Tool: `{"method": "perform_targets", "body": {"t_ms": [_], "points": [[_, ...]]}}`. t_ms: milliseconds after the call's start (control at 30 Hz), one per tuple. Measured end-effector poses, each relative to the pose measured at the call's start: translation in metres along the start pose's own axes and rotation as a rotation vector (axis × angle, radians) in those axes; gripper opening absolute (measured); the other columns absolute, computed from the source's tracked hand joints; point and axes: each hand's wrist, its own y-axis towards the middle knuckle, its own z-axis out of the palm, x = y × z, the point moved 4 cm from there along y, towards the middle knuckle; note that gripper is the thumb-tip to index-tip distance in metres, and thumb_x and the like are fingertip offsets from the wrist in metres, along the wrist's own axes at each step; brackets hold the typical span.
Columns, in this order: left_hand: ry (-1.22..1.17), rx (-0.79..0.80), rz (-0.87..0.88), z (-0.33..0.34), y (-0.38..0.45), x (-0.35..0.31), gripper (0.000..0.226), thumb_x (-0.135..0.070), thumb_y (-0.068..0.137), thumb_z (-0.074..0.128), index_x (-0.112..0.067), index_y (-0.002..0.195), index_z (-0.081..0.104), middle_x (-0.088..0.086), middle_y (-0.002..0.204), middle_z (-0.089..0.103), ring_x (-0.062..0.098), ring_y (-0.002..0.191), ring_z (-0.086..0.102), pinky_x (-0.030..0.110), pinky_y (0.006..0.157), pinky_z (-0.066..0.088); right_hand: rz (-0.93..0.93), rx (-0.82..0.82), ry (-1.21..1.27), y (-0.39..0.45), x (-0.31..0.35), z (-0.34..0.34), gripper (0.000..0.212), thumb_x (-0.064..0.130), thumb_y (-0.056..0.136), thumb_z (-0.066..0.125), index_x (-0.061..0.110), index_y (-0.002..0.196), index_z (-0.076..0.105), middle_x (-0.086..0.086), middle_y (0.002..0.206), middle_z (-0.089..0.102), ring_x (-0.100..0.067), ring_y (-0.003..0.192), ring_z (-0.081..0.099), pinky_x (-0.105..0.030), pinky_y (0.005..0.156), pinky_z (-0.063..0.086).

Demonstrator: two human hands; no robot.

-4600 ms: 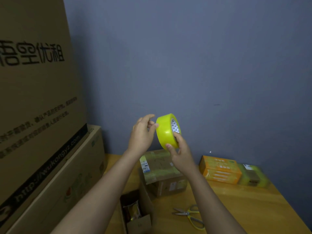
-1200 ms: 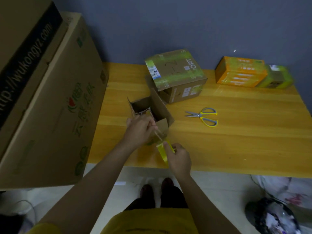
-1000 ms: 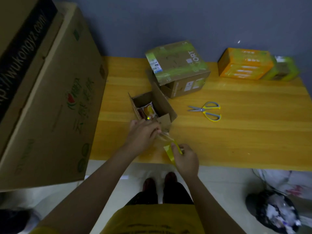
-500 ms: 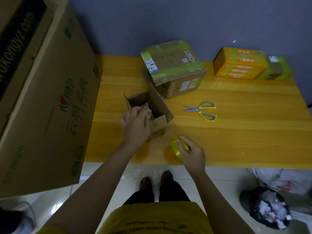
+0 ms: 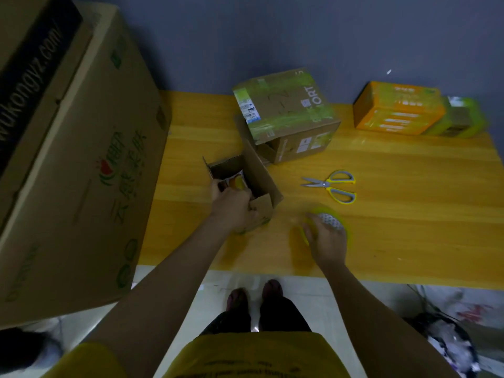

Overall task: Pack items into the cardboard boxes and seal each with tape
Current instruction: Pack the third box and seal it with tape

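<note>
Compared with half a second earlier, the yellow tape roll (image 5: pixel 331 222) no longer stands on edge under the fingertips: it now lies flat on the wooden table (image 5: pixel 409 227), just right of frame centre, with its patterned inner core facing up. The right hand (image 5: pixel 326 240) covers the near side of the roll, fingers curved over its rim and gripping it; motion blur softens the outline. The left hand (image 5: pixel 234 207) has shifted slightly toward the near corner of the small open box (image 5: pixel 245 186), at frame centre. Its fingers curl around the box's near wall and front flap, holding it. A glossy packet (image 5: pixel 236 182) with orange and yellow print shows inside the box.

The table is light varnished wood with visible plank seams, set against a plain blue-grey wall (image 5: pixel 272 36). Pale tiled floor (image 5: pixel 212 296) shows below the table's near edge, with the person's two dark shoes on it. A dark bag of crumpled waste (image 5: pixel 447 345) sits at lower right.

Above the open box, a sealed cardboard box (image 5: pixel 286 113) carries green-yellow tape bands and a white label. At upper right, a rectangular orange carton (image 5: pixel 398 111) stands touching a smaller tape-wrapped parcel (image 5: pixel 458 121). Scissors (image 5: pixel 332 185) with yellow-grey handles lie closed on the table, right of the open box. Large corrugated cartons (image 5: pixel 76 159) with printed lettering fill the left side of the frame.
</note>
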Motion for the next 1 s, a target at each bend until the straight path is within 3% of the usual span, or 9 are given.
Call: {"method": "perform_targets", "body": {"t_ms": [67,200,300,367,433,500,600,733,1000], "points": [[0.005,-0.002,-0.002,0.004,0.000,0.001,0.021,-0.038,0.093,0.054,-0.021,0.102,0.062,-0.009,0.068,0.044,0.021,0.100,0.057,0.038,0.098,0.009,-0.038,0.110,-0.048,-0.010,0.005,0.012,0.031,0.035,0.086,0.062,0.015,0.108,0.071,-0.011,0.065,0.068,-0.030,0.056,0.065,-0.042,0.061,0.052],[-0.012,-0.064,0.028,0.007,-0.004,0.004,0.022,-0.035,0.092,0.054,-0.022,0.107,0.064,-0.005,0.084,0.059,0.020,0.104,0.058,0.035,0.093,0.005,0.025,0.434,-0.049,-0.018,0.015,0.018,0.062,0.033,0.089,0.065,0.017,0.144,0.043,-0.015,0.087,0.068,-0.034,0.079,0.066,-0.044,0.074,0.050],[-0.042,-0.088,0.044,0.008,-0.007,0.008,0.025,-0.041,0.091,0.056,-0.026,0.111,0.063,-0.004,0.095,0.066,0.018,0.108,0.056,0.035,0.096,0.001,0.009,0.183,-0.060,-0.004,0.035,-0.012,0.067,0.035,0.080,0.063,0.016,0.142,0.045,-0.016,0.101,0.062,-0.038,0.088,0.058,-0.045,0.075,0.049],[-0.046,-0.116,0.049,0.008,-0.008,0.010,0.025,-0.042,0.090,0.057,-0.027,0.109,0.063,-0.005,0.095,0.066,0.017,0.109,0.056,0.035,0.099,0.000,-0.183,-0.047,0.011,0.012,0.066,-0.037,0.053,0.031,0.081,0.055,0.015,0.131,0.054,-0.016,0.115,0.058,-0.037,0.096,0.053,-0.045,0.082,0.043],[-0.046,-0.120,0.038,0.008,-0.010,0.011,0.024,-0.042,0.091,0.056,-0.026,0.106,0.064,-0.005,0.092,0.066,0.017,0.108,0.057,0.035,0.101,-0.001,-0.430,-0.038,0.087,0.035,0.100,-0.046,0.045,0.024,0.082,0.055,0.016,0.127,0.058,-0.012,0.126,0.056,-0.033,0.111,0.046,-0.045,0.094,0.032],[-0.065,-0.124,0.013,0.011,-0.012,0.013,0.024,-0.045,0.091,0.054,-0.025,0.097,0.066,-0.006,0.080,0.062,0.015,0.102,0.059,0.035,0.104,-0.003,-0.602,0.038,0.069,0.053,0.121,-0.036,0.034,0.027,0.083,0.053,0.018,0.113,0.067,-0.003,0.118,0.064,-0.028,0.119,0.044,-0.047,0.103,0.020],[-0.141,-0.134,-0.039,0.012,-0.012,0.018,0.030,-0.049,0.089,0.053,-0.024,0.077,0.066,-0.010,0.062,0.050,0.011,0.091,0.059,0.035,0.106,-0.006,-0.644,0.228,0.022,0.068,0.123,-0.021,0.014,0.026,0.083,0.058,0.021,0.087,0.071,0.004,0.082,0.070,-0.023,0.103,0.063,-0.047,0.108,0.008],[-0.231,-0.127,-0.082,0.008,-0.014,0.021,0.038,-0.046,0.090,0.056,-0.028,0.057,0.057,-0.010,0.057,0.052,0.008,0.082,0.057,0.036,0.108,-0.009,-0.492,0.448,0.056,0.068,0.117,-0.025,0.017,0.028,0.098,0.050,0.026,0.099,0.067,0.006,0.096,0.069,-0.016,0.101,0.063,-0.038,0.111,-0.005],[-0.177,0.053,-0.082,0.008,-0.015,0.030,0.040,-0.052,0.090,0.055,-0.032,0.055,0.055,-0.010,0.063,0.057,0.010,0.094,0.060,0.055,0.109,-0.023,-0.488,0.442,0.121,0.055,0.130,-0.033,0.019,0.029,0.099,0.051,0.029,0.099,0.070,0.007,0.096,0.071,-0.013,0.102,0.062,-0.042,0.112,-0.005]]}}
